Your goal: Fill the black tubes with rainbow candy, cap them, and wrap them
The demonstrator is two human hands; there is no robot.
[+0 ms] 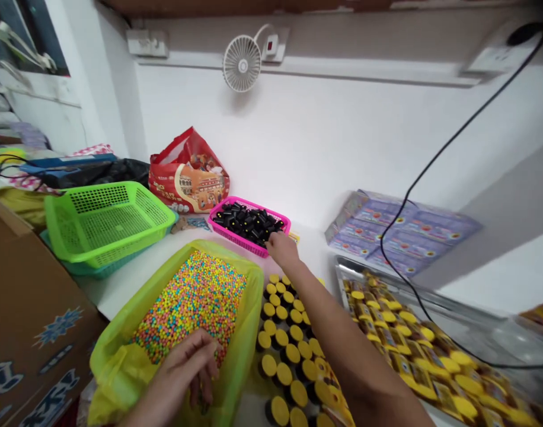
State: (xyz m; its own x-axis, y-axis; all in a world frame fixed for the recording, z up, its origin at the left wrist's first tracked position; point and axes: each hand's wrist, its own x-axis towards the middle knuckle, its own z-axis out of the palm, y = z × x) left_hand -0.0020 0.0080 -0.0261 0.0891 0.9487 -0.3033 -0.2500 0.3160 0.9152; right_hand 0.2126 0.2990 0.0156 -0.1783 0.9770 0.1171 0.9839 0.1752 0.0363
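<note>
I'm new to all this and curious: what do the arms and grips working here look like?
They are human, not mechanical. The left grip and right grip are ungloved hands. The right forearm is bare, with no sleeve or watch in view; the visible left wrist is bare too. Neither shows cables or markings.

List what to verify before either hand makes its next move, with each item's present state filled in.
1. Right hand at the pink basket: ok, at its near right corner.
2. Black pieces in that basket: ok, many there.
3. Right hand's grip on a piece: cannot tell, fingertips hidden.
4. Left hand empty: cannot tell, fingers curled.
5. Small coloured balls inside the yellow-lined tub: ok.
6. Yellow-topped black containers all in plain view: not ok, the right forearm covers some.
</note>
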